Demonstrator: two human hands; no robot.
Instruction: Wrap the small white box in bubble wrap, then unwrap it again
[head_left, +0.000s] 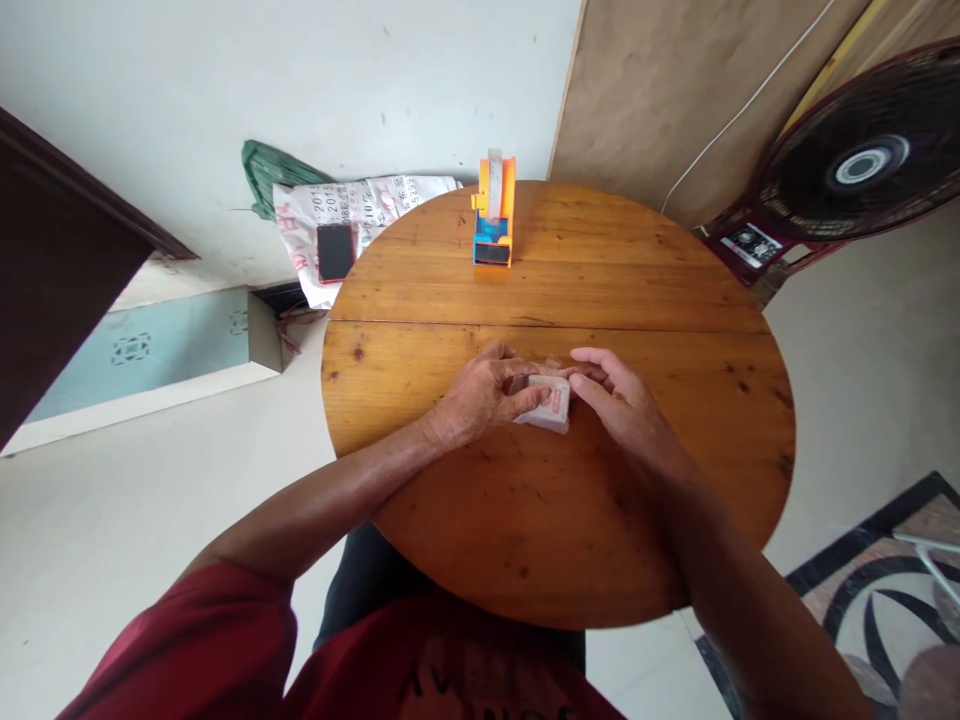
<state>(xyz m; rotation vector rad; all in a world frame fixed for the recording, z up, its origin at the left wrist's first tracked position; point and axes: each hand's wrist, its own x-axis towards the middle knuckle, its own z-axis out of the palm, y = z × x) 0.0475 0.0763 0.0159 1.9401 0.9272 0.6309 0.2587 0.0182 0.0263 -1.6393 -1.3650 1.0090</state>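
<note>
A small white box (550, 408) with red print lies low over the middle of the table. My left hand (484, 393) grips it from the left, thumb across its top face and fingers along the far side. At the right end, my right hand (619, 400) holds the box's edge between thumb and bent fingers, with the index finger stretched out above. Something clear and thin, like film or tape (551, 366), shows at the far side between the hands; its exact shape is hard to make out.
The round wooden table (450, 540) carries an orange and blue tape dispenser (495, 210) near its far edge. Beyond the left rim, a phone (335, 252) lies on a printed white sack (300, 215). A large fan (862, 165) stands at the right.
</note>
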